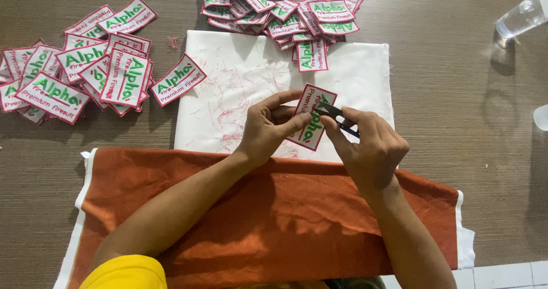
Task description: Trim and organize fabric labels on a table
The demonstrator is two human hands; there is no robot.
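My left hand [269, 126] pinches a white embroidered patch [313, 130] with a red border and green lettering, held upright over a white cloth [365, 75]. My right hand [368, 146] grips small dark thread snips [334, 115], whose blades touch the patch's right edge. Red thread scraps litter the white cloth beneath both hands.
A pile of the same patches [85, 72] lies at the left, another pile [279, 6] at the top centre. An orange cloth [274, 209] with white edges covers the near table. A clear plastic bottle [519, 17] lies at the top right on the brown table [474, 123].
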